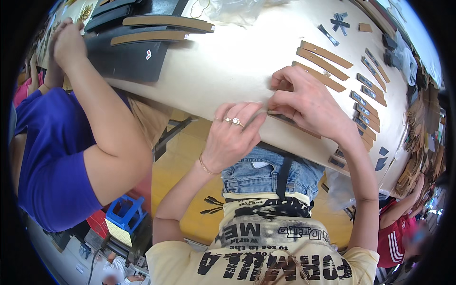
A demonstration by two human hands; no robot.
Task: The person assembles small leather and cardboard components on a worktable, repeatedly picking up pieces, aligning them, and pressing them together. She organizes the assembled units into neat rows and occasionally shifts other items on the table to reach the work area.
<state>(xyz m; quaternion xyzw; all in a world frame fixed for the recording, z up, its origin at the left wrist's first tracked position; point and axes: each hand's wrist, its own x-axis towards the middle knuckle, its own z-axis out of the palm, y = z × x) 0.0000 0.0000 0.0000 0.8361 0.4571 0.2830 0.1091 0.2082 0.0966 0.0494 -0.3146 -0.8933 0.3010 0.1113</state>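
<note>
My left hand [233, 135], with rings and a bracelet, is closed at the near edge of the table. Its fingertips pinch the end of a thin brown strip [304, 129]. Close beside it on the right, my right hand [309, 100] is bent over the same strip, thumb and fingers drawn together. The strip runs to the right under my right hand, along the table edge, and its middle is partly hidden. Just beyond my right hand lie several flat brown strips [327, 53] with slanted ends.
On the right of the pale table [228, 71] are several brown strips with dark metallic pieces [365, 107] and some black pieces [339, 23]. Two long curved brown strips [166, 21] lie near a black mat [128, 61] at left. A co-worker's arm [102, 104] reaches in there.
</note>
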